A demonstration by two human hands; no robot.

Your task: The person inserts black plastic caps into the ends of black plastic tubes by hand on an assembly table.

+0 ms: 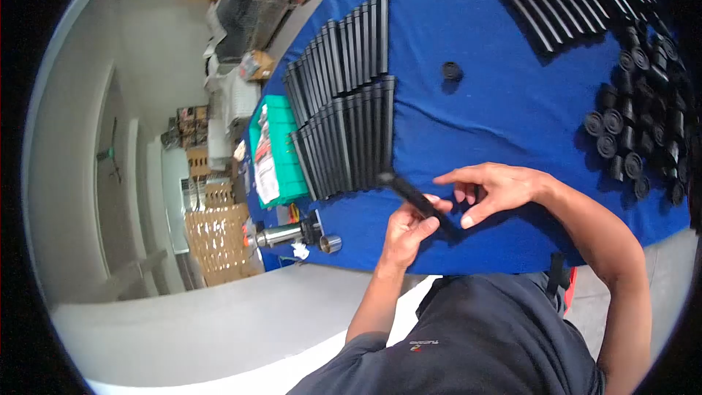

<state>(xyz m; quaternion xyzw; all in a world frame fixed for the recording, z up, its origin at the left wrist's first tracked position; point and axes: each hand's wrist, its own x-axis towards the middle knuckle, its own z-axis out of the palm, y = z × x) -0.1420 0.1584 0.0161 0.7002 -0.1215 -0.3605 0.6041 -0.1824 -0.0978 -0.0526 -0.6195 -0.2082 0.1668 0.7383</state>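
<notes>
Basically left hand [406, 234] fingers curled around a black tube [411, 195], holding its near end; tube angles up and away from the grip toward the rows of black tubes [344, 132] on the blue cloth [497, 102]. Right hand [491, 189] just beside the grip, fingers spread, holding nothing, fingertips near the tube. Black caps [629, 132] well off beyond the right hand.

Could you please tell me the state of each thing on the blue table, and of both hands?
Black tube: gripped, tilted.
Left hand: closed on the black tube.
Right hand: open, fingers spread, holding nothing.
Rows of black tubes: lying side by side.
Black caps: clustered.
Single cap: alone.
Steel flask: on its side.
</notes>
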